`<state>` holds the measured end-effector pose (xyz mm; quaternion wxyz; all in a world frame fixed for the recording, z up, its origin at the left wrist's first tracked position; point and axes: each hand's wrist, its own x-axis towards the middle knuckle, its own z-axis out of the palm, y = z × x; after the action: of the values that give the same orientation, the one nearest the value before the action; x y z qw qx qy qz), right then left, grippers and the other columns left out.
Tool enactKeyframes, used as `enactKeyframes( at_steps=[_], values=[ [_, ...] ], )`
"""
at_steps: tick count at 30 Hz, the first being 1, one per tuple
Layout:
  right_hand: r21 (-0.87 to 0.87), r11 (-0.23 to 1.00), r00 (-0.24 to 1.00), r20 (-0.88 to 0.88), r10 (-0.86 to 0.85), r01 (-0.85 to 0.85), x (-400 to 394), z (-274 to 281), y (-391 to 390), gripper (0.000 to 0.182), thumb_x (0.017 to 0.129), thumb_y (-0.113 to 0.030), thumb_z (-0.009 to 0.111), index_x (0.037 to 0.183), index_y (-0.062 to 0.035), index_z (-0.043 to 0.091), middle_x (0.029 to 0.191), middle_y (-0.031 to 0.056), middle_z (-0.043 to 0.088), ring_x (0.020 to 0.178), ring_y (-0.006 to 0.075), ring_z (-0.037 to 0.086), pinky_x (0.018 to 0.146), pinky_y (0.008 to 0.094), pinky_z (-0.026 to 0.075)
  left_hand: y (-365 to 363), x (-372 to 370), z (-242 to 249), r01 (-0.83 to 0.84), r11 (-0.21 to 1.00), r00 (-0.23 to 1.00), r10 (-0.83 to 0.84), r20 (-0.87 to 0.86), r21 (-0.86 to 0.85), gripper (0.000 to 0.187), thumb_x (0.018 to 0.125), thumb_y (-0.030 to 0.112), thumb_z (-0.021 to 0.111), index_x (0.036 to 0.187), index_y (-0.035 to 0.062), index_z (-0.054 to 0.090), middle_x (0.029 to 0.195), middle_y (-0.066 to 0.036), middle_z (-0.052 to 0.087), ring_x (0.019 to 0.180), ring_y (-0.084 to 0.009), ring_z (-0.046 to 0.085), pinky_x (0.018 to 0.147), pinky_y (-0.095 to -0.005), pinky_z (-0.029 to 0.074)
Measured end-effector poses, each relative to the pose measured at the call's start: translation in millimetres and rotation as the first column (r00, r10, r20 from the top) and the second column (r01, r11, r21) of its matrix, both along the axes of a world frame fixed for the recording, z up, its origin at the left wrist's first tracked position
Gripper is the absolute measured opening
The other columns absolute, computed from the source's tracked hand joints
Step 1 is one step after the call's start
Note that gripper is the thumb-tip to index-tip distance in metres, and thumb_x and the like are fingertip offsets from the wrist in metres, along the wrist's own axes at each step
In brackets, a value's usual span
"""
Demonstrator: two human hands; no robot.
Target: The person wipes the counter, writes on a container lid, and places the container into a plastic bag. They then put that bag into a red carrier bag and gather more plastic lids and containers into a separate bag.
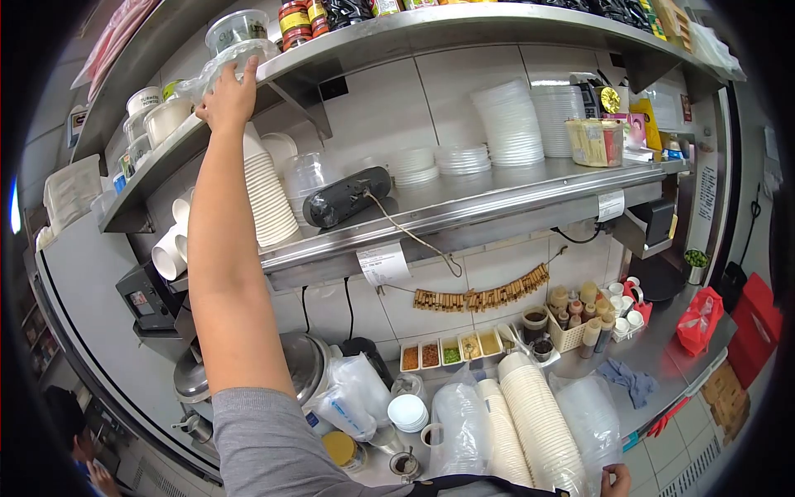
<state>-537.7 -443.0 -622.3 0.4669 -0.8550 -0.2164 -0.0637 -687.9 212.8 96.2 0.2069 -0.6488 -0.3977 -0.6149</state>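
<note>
My left hand [227, 95] is raised to the upper shelf at the left, its fingers closed on a crumpled clear plastic bag [240, 56]. Just above the bag sits a clear round tub [237, 30] with writing on it. White tubs [168, 120] stand on the shelf left of the hand. At the bottom right edge, my right hand [615, 480] shows only in part, its fingers bent beside a clear plastic sleeve [588, 414]; whether it holds anything is hidden.
Stacked lids [507, 124] and a black power strip [346, 197] occupy the middle shelf [464, 217]. Below are paper cup stacks [538, 414], food trays [451, 349], a bottle basket [571, 333], a blue cloth [628, 381] and a red bag [701, 321]. Another person's hand [103, 479] shows at lower left.
</note>
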Motion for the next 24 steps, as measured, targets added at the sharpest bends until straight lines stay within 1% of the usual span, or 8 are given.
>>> enactKeyframes(
  at_steps=[8, 10, 11, 13, 15, 17, 20, 24],
  values=[
    [-0.051, 0.997, 0.998, -0.032, -0.062, 0.061, -12.3, 6.3, -2.5, 0.013, 0.091, -0.005, 0.063, 0.102, 0.0029, 0.067, 0.097, 0.0181, 0.068, 0.093, 0.0312, 0.065, 0.087, 0.0376, 0.050, 6.4, -5.0, 13.4, 0.110, 0.987, 0.985, -0.124, -0.119, -0.113, 0.076, 0.094, 0.076, 0.025, 0.146, 0.0250, 0.047, 0.146, -0.012, 0.052, 0.140, -0.0417, 0.038, 0.109, -0.0689, 0.013],
    [-0.046, 0.996, 0.994, -0.074, -0.077, 0.074, -15.8, 13.6, -0.1, 0.014, 0.091, -0.005, 0.064, 0.103, 0.0028, 0.068, 0.097, 0.0185, 0.068, 0.093, 0.0319, 0.065, 0.087, 0.0378, 0.050, 46.0, -10.6, 31.6, 0.359, 0.925, 0.930, -0.365, -0.032, -0.127, 0.076, 0.094, 0.075, 0.024, 0.144, 0.0230, 0.050, 0.145, -0.014, 0.052, 0.139, -0.0411, 0.040, 0.110, -0.0680, 0.016],
    [-0.049, 0.996, 0.995, -0.070, -0.077, 0.074, -16.1, 11.1, 1.1, 0.015, 0.091, -0.006, 0.064, 0.104, 0.0028, 0.067, 0.097, 0.0190, 0.068, 0.093, 0.0320, 0.065, 0.087, 0.0380, 0.050, 69.1, -6.2, 33.6, 0.439, 0.895, 0.896, -0.443, 0.044, 0.076, 0.073, 0.096, 0.071, 0.028, 0.139, 0.0174, 0.055, 0.142, -0.017, 0.054, 0.136, -0.0392, 0.044, 0.110, -0.0612, 0.024],
    [0.096, 0.986, 0.987, 0.074, -0.143, 0.136, -8.6, -43.0, 0.7, 0.010, 0.078, -0.003, 0.072, 0.086, -0.0016, 0.067, 0.087, 0.0157, 0.066, 0.087, 0.0354, 0.063, 0.082, 0.0407, 0.049, 43.3, 4.7, 5.2, 0.455, 0.747, 0.807, -0.577, 0.130, 0.485, 0.056, 0.101, 0.052, 0.041, 0.118, 0.0051, 0.065, 0.121, -0.019, 0.066, 0.118, -0.0399, 0.058, 0.100, -0.0444, 0.041],
    [-0.020, 0.998, 0.998, 0.017, -0.065, 0.065, -8.6, -24.6, 9.2, 0.010, 0.078, -0.002, 0.069, 0.088, 0.0000, 0.066, 0.089, 0.0189, 0.065, 0.090, 0.0385, 0.063, 0.082, 0.0425, 0.049, 20.3, 14.2, -23.6, 0.521, 0.590, 0.683, -0.722, 0.114, 0.617, 0.047, 0.104, 0.040, 0.041, 0.111, 0.0001, 0.065, 0.110, -0.017, 0.069, 0.103, -0.0298, 0.064, 0.093, -0.0419, 0.046],
    [-0.022, 1.000, 1.000, 0.020, -0.009, 0.010, -6.8, -9.9, 17.2, 0.010, 0.079, -0.004, 0.070, 0.089, -0.0004, 0.066, 0.091, 0.0191, 0.066, 0.088, 0.0398, 0.063, 0.080, 0.0427, 0.049, -4.6, 27.4, -59.8, 0.778, 0.382, 0.429, -0.903, 0.023, 0.499, 0.041, 0.106, 0.032, 0.037, 0.112, 0.0003, 0.063, 0.110, -0.012, 0.068, 0.101, -0.0213, 0.064, 0.093, -0.0363, 0.047],
    [-0.052, 0.993, 0.992, -0.070, 0.104, -0.107, 9.8, 11.3, 17.0, 0.012, 0.079, -0.001, 0.070, 0.090, -0.0013, 0.067, 0.093, 0.0160, 0.066, 0.094, 0.0345, 0.062, 0.086, 0.0391, 0.048, -97.2, 40.7, -138.4, 0.926, 0.290, 0.302, -0.953, -0.009, 0.243, 0.038, 0.106, 0.030, 0.042, 0.123, -0.0007, 0.058, 0.114, -0.010, 0.067, 0.100, -0.0177, 0.063, 0.090, -0.0313, 0.047],
    [-0.054, 0.973, 0.974, -0.050, 0.221, -0.224, 45.5, -8.2, 0.5, 0.014, 0.077, 0.000, 0.070, 0.091, -0.0031, 0.067, 0.095, 0.0144, 0.067, 0.097, 0.0349, 0.060, 0.089, 0.0408, 0.046, -199.7, 58.9, -225.4, 0.881, 0.410, 0.471, -0.798, -0.376, 0.235, 0.042, 0.106, 0.033, 0.041, 0.120, -0.0029, 0.059, 0.117, -0.016, 0.065, 0.099, -0.0212, 0.065, 0.094, -0.0349, 0.047]
  ],
)
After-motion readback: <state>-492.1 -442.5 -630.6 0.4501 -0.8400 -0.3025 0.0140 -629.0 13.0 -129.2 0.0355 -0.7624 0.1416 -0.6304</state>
